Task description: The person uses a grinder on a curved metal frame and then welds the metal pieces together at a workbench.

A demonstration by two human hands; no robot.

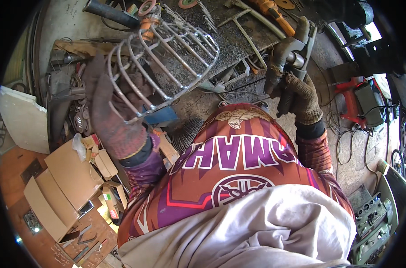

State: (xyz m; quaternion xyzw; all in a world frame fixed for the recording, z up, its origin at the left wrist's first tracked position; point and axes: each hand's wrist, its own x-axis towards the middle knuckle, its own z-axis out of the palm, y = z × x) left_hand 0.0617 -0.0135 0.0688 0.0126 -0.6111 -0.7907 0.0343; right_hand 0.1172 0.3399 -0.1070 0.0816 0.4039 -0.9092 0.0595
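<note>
My left hand (105, 107), in a worn, dirty work glove, holds a curved rack of welded metal rods (168, 85) by its near left side. Some of its fingers are behind the bars. The rack has several parallel curved bars joined to a rim rod, and its far side is over the dark workbench (238, 38). To the right, my gloved right hand (301, 91) is closed round a dark-handled hand tool (285, 106) with a short shiny metal cylinder. Fingers cover much of the tool, so I cannot tell its exact kind. Rack and tool are apart.
An orange power tool (274, 15) and a grinding disc (187, 3) are on the bench. Opened cardboard boxes (64, 178) stand at the lower left. A red and grey machine (363, 100) with loose cables is on the floor at right. A dark toolbox (372, 223) is at lower right.
</note>
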